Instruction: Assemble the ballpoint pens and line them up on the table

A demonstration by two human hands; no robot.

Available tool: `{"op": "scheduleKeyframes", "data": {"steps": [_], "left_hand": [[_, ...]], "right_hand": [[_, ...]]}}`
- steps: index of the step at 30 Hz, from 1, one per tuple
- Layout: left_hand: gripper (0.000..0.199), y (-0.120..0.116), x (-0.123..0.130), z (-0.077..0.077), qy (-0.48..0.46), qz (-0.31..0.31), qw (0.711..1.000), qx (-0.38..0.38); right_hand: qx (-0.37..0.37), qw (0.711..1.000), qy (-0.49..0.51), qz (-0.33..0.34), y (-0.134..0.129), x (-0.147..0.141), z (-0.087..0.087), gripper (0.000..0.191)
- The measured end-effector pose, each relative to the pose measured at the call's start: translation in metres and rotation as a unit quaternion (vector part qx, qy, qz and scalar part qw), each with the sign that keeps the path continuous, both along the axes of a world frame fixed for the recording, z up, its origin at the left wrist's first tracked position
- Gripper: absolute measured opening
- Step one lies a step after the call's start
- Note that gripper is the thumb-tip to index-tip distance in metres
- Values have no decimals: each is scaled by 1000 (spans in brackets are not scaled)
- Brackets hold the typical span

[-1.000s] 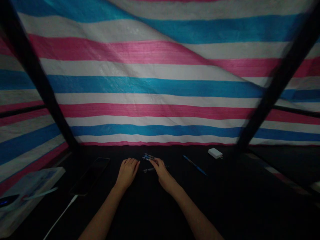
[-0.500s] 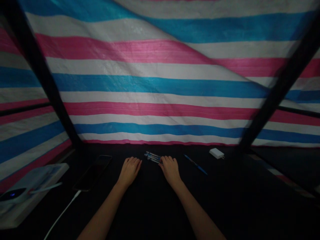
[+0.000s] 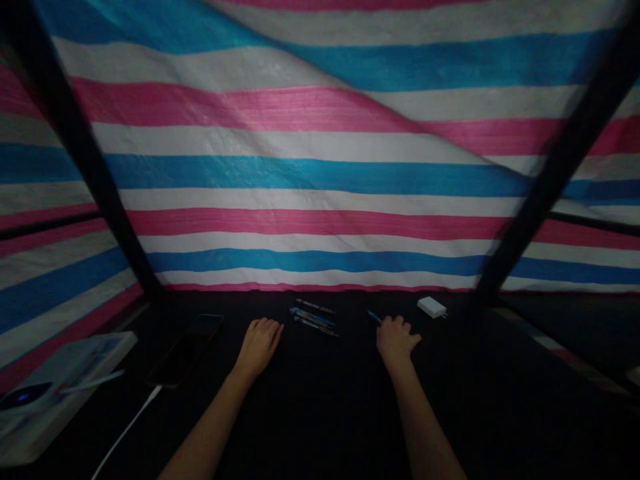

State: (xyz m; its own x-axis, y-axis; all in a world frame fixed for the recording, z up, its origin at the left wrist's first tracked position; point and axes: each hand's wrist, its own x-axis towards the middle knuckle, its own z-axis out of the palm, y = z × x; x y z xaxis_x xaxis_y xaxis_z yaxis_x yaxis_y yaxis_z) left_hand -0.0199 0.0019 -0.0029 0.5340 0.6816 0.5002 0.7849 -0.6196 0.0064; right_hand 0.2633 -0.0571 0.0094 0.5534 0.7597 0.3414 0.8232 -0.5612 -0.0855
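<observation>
Your right hand (image 3: 397, 338) is covering the near part of the blue pen (image 3: 373, 317) on the counter (image 3: 320, 413); whether it is gripping, I cannot tell. Your left hand (image 3: 260, 342) is resting palm down, relaxed and unclenched, near the grouped pens (image 3: 314, 321).

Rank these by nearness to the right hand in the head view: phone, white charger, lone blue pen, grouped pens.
1. Lone blue pen, partly beneath the right hand.
2. White charger, on that hand's right.
3. Grouped pens, on its left.
4. Phone, beyond the left hand.
</observation>
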Motion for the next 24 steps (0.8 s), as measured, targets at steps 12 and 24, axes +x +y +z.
{"op": "scheduleKeyframes", "data": {"steps": [12,24], "left_hand": [[31,-8,6,2,-1,-74,996,47],[14,-14,10,8,106,-73,991,-22]], "right_hand": [[-16,932,155,326,7,-55,12,20],[-73,817,340,460,7,-81,2,37]]}}
